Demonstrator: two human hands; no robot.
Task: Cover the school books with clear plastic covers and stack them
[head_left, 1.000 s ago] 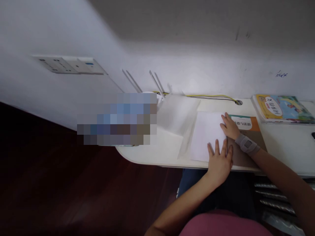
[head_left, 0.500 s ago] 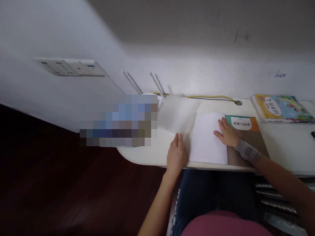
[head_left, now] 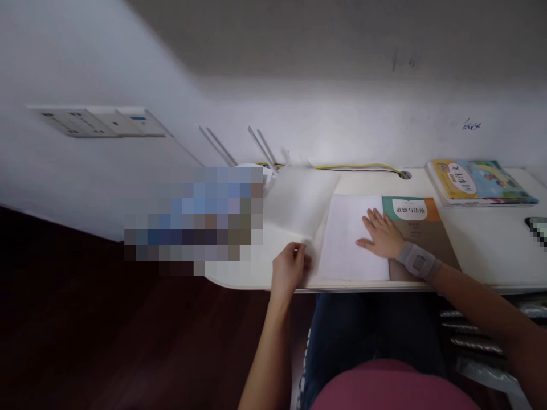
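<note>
A textbook with a green, orange and brown cover [head_left: 416, 219] lies on the white desk [head_left: 482, 250]. A white sheet [head_left: 346, 239] covers its left part. My right hand [head_left: 380, 234], with a grey wrist band, lies flat and open on that sheet. My left hand [head_left: 289, 267] is closed in a pinch on the near corner of a translucent sheet [head_left: 299, 205] that lies to the left of the book.
A colourful picture book [head_left: 478, 181] lies at the desk's back right. A yellow and black cable [head_left: 359, 167] runs along the wall to a hole in the desk [head_left: 404, 175]. A wall socket panel [head_left: 98, 121] is at left. Dark floor lies below.
My left hand went from the white sheet's near edge leftward to the translucent sheet and has closed on its corner. My right hand slid a little down the white sheet.
</note>
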